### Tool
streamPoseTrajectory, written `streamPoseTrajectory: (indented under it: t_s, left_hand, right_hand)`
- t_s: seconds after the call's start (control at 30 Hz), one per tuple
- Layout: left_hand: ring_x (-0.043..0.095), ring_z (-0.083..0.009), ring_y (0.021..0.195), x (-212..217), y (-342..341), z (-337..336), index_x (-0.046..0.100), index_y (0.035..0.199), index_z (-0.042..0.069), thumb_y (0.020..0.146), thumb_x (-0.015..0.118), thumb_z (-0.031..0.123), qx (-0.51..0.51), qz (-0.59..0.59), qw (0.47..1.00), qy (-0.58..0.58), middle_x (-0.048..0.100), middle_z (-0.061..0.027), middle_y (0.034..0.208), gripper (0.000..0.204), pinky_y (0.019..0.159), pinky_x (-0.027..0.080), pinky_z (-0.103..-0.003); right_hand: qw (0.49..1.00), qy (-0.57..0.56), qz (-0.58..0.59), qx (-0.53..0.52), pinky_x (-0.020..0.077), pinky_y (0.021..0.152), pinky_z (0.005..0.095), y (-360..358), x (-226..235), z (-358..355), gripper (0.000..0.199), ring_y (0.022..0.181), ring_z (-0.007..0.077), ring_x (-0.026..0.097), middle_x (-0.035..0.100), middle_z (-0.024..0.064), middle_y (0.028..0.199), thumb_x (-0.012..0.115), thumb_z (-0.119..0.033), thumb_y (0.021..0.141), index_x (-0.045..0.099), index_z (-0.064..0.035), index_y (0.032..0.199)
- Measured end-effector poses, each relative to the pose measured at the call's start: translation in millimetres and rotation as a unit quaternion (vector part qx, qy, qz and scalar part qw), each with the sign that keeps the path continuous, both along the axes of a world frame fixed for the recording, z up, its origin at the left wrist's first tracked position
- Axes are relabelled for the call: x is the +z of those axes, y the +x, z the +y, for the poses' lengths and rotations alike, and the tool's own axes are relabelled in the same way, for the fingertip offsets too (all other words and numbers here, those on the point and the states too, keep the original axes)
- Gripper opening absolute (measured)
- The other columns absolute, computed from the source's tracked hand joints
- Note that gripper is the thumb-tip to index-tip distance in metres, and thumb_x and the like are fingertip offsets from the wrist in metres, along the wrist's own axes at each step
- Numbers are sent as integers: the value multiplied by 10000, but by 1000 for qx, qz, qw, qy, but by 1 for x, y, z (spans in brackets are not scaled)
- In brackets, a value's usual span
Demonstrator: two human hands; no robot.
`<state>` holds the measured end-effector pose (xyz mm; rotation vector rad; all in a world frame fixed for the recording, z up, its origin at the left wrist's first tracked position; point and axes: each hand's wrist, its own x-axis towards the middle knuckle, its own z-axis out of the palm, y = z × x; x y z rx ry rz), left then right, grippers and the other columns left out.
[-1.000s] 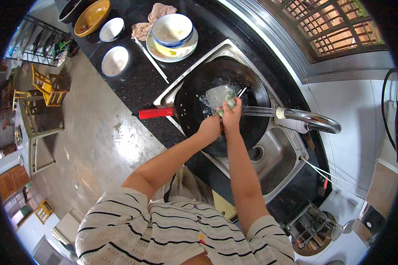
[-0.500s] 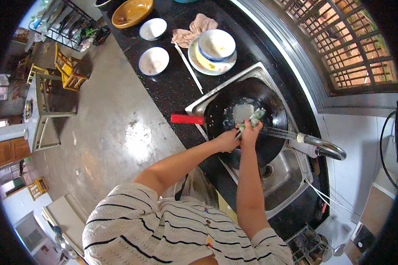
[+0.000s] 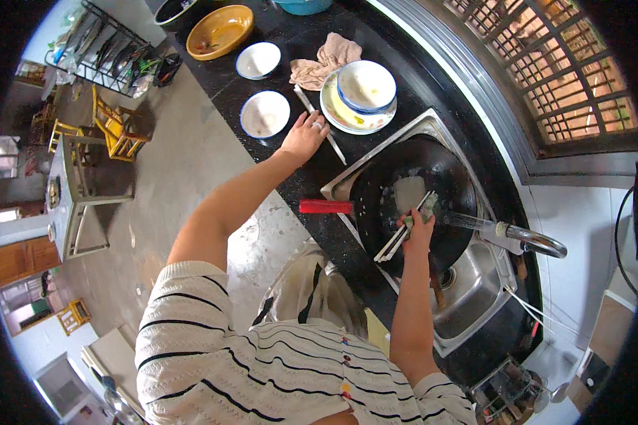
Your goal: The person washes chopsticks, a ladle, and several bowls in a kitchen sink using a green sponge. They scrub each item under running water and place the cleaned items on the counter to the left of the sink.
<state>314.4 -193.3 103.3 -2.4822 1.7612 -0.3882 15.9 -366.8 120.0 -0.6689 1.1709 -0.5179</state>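
A black wok (image 3: 443,166) with a red handle (image 3: 326,206) rests over the steel sink (image 3: 468,312), some water inside it. Above the wok, my right hand (image 3: 420,230) is closed on several pale chopsticks (image 3: 390,246) and a green-and-white cloth (image 3: 428,205). On the counter, my left hand (image 3: 306,136) has its fingers curled over a white pair of chopsticks (image 3: 337,149), which lies between a white bowl (image 3: 265,115) and a stacked plate (image 3: 333,117). Another white bowl (image 3: 367,85) sits on that plate.
Water runs from the faucet (image 3: 532,237) toward the wok. A tan rag (image 3: 333,53), a small bowl (image 3: 258,61) and a yellow-brown basin (image 3: 220,32) stand farther along the black counter. A brown wooden handle (image 3: 438,290) shows in the near sink basin.
My left hand has left the wok and moved up and left to the white chopsticks on the counter. My right hand stays over the wok, the chopsticks in it now plainly visible.
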Motion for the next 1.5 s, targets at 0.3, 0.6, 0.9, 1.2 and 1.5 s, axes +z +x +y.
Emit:
streamPoseTrajectory:
  t_s: [0.3,0.6,0.9,1.2,1.5]
  left_hand:
    - [566,-220,870,14,-10,-22,571,949,84,770,539,179,-164,38,974,154,556,-93,960,205,652,460,-323]
    - [612,-276,806,17,-6,-31,511,989,57,812,508,103,-116,136,977,115,593,-105,829,183,622,516,-393]
    - [576,-344,715,78,-120,-110,485,991,44,905,433,85,-69,425,891,-145,565,-175,759,109,626,461,-427]
    - [446,-62,676,-32,-217,-171,564,1077,119,971,412,270,136,803,536,-221,513,26,816,239,619,403,-245]
    - [483,-161,947,-31,-248,-168,441,1255,80,938,386,420,328,869,322,-185,527,-59,1064,468,842,381,-298]
  right_hand:
    - [1000,10,14,-25,454,474,355,8,15,6,370,608,219,540,500,113,794,568,-10,826,328,-91,1095]
    - [999,-23,-10,22,474,513,344,-6,0,3,547,628,202,578,548,145,872,601,-63,831,248,-93,1247]
    - [984,-149,-94,41,486,548,317,-19,13,-14,384,636,172,577,530,88,859,591,-34,834,322,-98,1102]
    - [904,-410,36,116,416,771,300,-15,-42,-49,313,903,178,485,462,78,979,609,-77,845,381,-49,1058]
    - [906,-362,39,217,376,863,330,-31,-68,-46,384,967,207,470,478,106,1053,660,-136,800,413,-45,1080]
